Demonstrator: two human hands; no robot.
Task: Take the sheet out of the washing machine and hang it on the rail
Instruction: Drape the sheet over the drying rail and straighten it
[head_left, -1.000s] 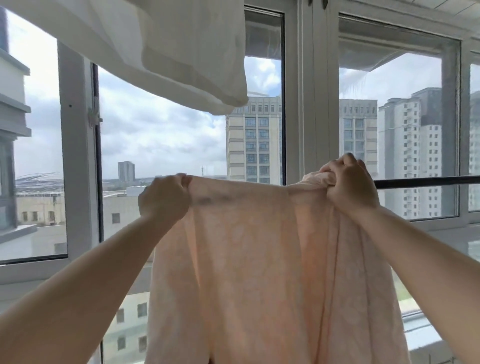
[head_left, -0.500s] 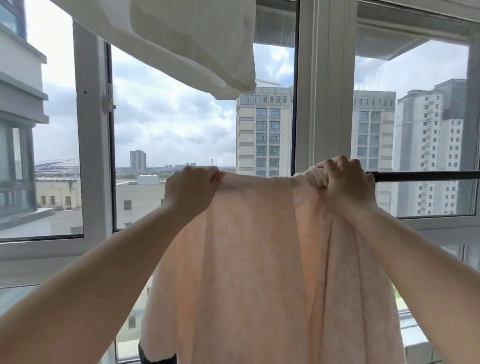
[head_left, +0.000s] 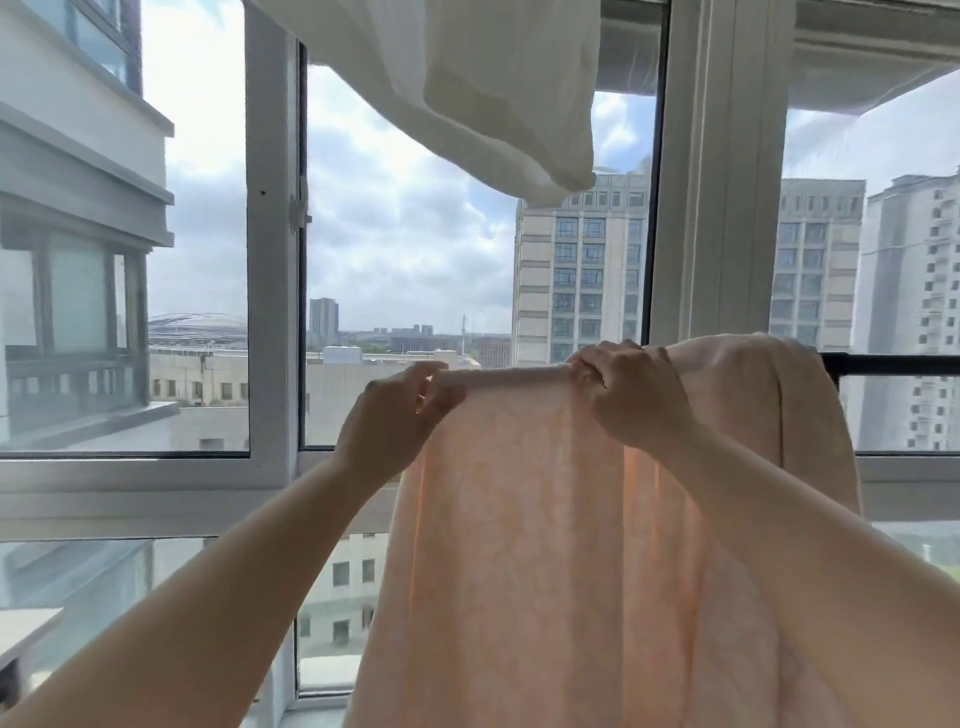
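Over thin black rail (head_left: 893, 364), soft peach sheet (head_left: 545, 519) draped, left hand (head_left: 397, 415) and right hand (head_left: 631, 395) grip pinching its top edge

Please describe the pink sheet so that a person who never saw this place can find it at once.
Look at the large window with the city view, then at the black rail crossing its lower right pane. The sheet hangs over that rail, both hands gripping its top edge. It is pale peach-pink, unlike the white cloth hanging higher up.

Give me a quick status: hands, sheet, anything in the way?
Left hand and right hand both grip the sheet top edge. Sheet draped over the rail. White cloth hangs overhead, clear.
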